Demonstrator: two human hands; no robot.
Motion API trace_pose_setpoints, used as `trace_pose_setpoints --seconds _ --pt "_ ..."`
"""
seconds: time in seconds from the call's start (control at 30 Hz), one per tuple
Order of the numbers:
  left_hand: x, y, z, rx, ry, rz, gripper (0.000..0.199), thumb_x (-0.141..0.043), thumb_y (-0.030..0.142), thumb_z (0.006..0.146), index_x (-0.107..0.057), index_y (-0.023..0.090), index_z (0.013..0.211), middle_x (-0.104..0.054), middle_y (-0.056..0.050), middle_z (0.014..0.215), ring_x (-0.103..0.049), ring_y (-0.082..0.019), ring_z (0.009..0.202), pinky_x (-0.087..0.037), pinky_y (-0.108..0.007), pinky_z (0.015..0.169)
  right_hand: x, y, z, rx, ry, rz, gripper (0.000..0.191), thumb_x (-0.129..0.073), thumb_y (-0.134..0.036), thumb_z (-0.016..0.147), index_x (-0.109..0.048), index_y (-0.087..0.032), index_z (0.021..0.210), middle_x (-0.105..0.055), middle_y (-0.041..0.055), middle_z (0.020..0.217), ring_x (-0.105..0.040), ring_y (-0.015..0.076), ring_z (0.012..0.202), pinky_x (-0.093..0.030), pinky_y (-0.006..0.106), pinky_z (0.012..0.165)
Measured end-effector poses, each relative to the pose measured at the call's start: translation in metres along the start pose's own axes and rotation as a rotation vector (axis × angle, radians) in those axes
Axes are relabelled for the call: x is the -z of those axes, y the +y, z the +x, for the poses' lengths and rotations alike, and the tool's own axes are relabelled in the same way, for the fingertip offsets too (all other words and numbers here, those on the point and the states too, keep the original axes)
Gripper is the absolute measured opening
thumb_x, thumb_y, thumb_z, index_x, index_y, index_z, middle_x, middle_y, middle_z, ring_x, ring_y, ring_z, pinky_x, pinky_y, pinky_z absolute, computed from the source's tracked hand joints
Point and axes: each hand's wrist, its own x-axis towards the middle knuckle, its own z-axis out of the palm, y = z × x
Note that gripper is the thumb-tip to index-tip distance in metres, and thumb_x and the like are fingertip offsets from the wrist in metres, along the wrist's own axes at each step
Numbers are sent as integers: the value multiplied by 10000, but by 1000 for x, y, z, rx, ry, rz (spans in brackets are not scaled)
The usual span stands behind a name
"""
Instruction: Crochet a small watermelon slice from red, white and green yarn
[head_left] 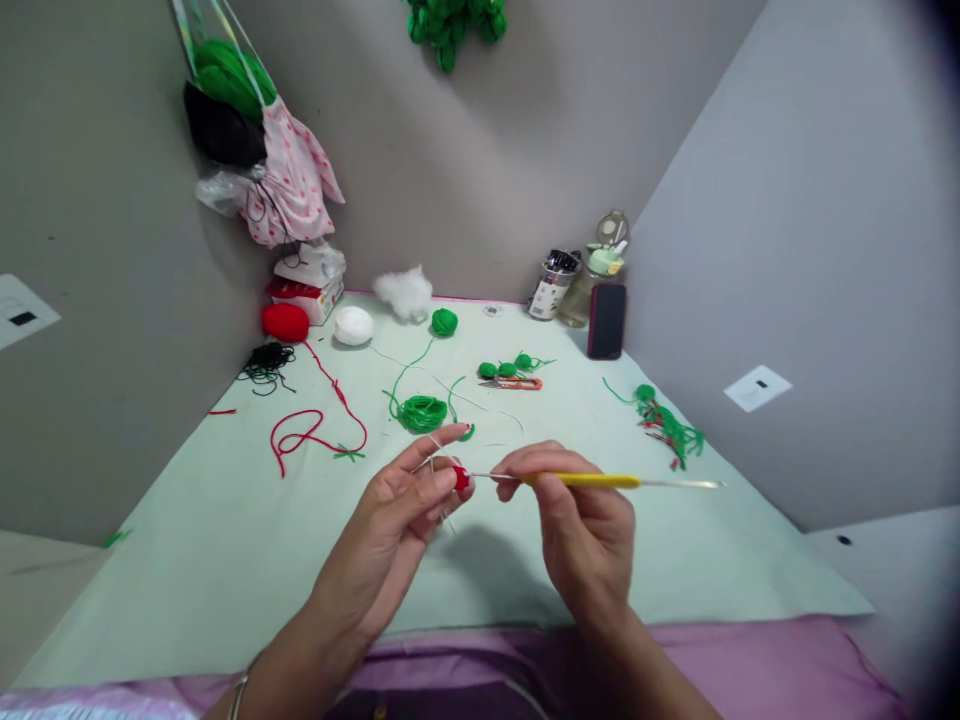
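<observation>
My left hand (409,505) pinches a small red crochet piece (460,478) between thumb and fingers. White yarn runs over the raised index finger of that hand, and loose strands hang below. In my right hand (581,515) is a crochet hook with a yellow handle (592,481), held nearly level. Its thin metal tip points left and meets the red piece; whether it passes through a stitch is too small to tell. The hook's other metal end sticks out to the right. Just beyond my left fingertips lies a small green, white and red piece (466,432).
Behind my hands lie a green yarn coil (421,413), orange thread snips (521,383) and small green balls (508,370). Red yarn (285,323), white yarn (353,326) and stuffing (405,292) sit further back. A phone (607,321) leans at right near green scraps (675,430).
</observation>
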Motion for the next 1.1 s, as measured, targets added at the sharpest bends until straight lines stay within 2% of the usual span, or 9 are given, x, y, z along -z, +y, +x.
trace_pose_setpoints --seconds 0.1,0.2,0.37,0.43,0.53,0.67,0.9,0.97,1.1 --pt "-3 -3 -2 -90 -11 129 411 -934 296 792 -844 273 1192 -720 1 868 -650 -177 912 -476 -323 946 -4 2 4 4 -52 15 208 -609 -244 1073 -813 -245 1034 -806 67 930 -757 217 883 -634 361 750" --pt "-5 -9 -2 -161 12 196 382 -924 314 810 -847 294 1183 -730 5 873 -640 -179 928 -471 -320 950 -5 3 0 78 -78 -107 224 -615 -161 1056 -805 -259 1124 -818 71 968 -770 215 908 -641 358 762" --pt "-1 -10 3 -6 -16 19 404 -939 309 796 -850 252 1185 -751 -13 948 -643 -161 940 -466 -325 1006 3 3 -8 277 -108 -364 315 -641 -66 1004 -810 -253 1192 -798 109 1079 -763 223 969 -640 348 799" --pt "1 -8 5 35 -12 -43 357 -951 281 770 -870 209 1111 -739 -22 975 -639 -155 927 -470 -353 1042 6 3 -5 156 -41 -233 273 -615 -103 1031 -812 -256 1143 -793 86 1000 -747 210 895 -632 346 759" --pt "2 -6 5 -44 21 33 360 -947 263 769 -873 244 1121 -705 6 902 -623 -150 906 -456 -342 1031 6 3 1 -57 17 29 214 -606 -210 1067 -813 -260 1044 -770 54 908 -704 185 782 -604 329 677" --pt "0 -7 1 -145 7 257 378 -928 312 802 -859 325 1174 -722 -2 892 -607 -188 963 -430 -331 982 1 4 3 -73 -77 60 165 -676 -286 1041 -833 -249 1007 -814 66 924 -754 221 886 -623 367 764" --pt "1 -6 -2 -111 5 260 380 -891 331 835 -845 342 1212 -677 4 916 -576 -175 938 -420 -316 937 7 6 1 -263 -36 217 247 -593 -370 1087 -758 -208 999 -823 71 941 -755 174 720 -647 331 711" --pt "2 -6 -2 -131 16 274 371 -888 322 843 -844 347 1210 -665 8 908 -576 -171 941 -422 -309 942 7 4 -2 -190 -40 119 236 -549 -310 1107 -750 -216 1029 -816 64 947 -760 166 740 -648 319 722" --pt "2 -9 -3 -201 39 290 398 -913 313 831 -835 348 1220 -667 17 895 -595 -166 946 -431 -299 962 5 1 -9 151 -126 -220 264 -507 -158 1094 -727 -247 1212 -812 78 1012 -779 192 897 -658 341 789"
